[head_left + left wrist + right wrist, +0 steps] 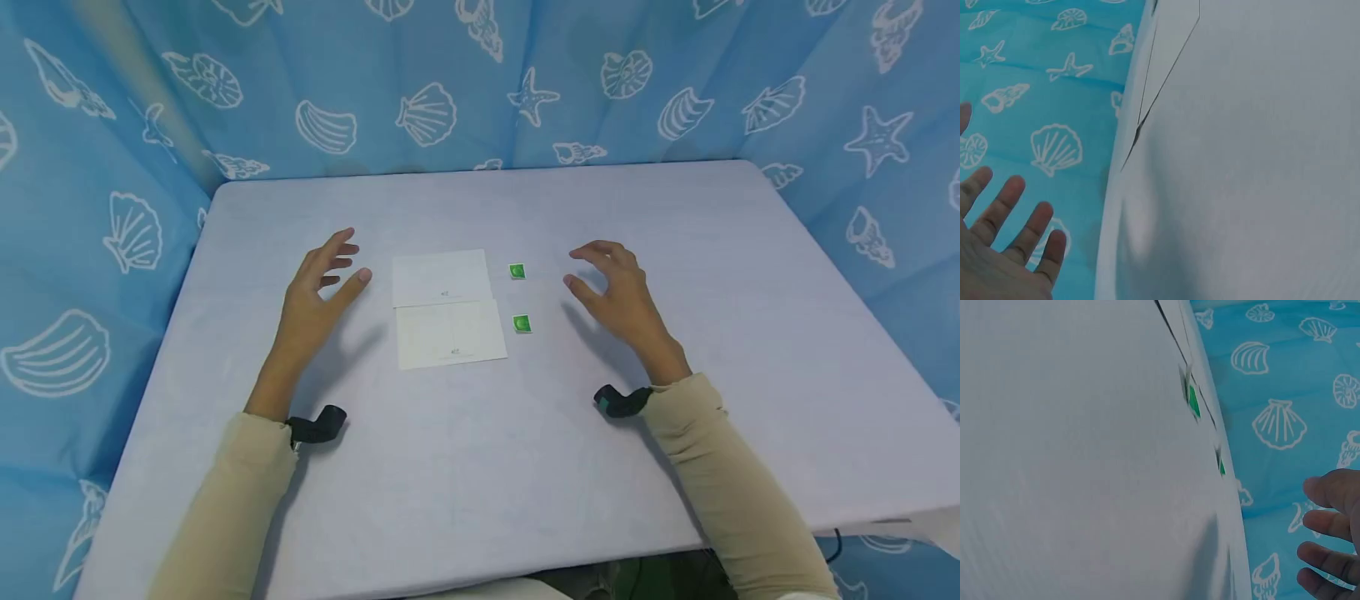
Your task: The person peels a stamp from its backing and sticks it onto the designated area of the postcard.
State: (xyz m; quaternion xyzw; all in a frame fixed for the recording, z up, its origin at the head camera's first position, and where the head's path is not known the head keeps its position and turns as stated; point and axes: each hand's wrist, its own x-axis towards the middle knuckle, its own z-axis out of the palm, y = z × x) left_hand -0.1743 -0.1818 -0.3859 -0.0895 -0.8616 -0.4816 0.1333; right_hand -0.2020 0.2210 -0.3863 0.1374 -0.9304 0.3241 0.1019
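I have the left hand (pixel 311 296) at left, fingers loosely spread, and the right hand (pixel 618 302) at right, fingers gently bent and thumb apart; neither has hold of anything. Between them on the tabletop (pixel 450 467) lie the far sheet (pixel 441 277) and the near sheet (pixel 452 335), edges meeting. Just right of these sit the far square (pixel 517 272) and the near square (pixel 522 324), both green.

I judge the squares most at risk: small and probably light, they could skid or flip if I sweep in low from the right. Nudging one sheet could shift the other; I can't tell whether they overlap. A clumsy pinch might crease either.

I count two hands, two sheets, two squares.
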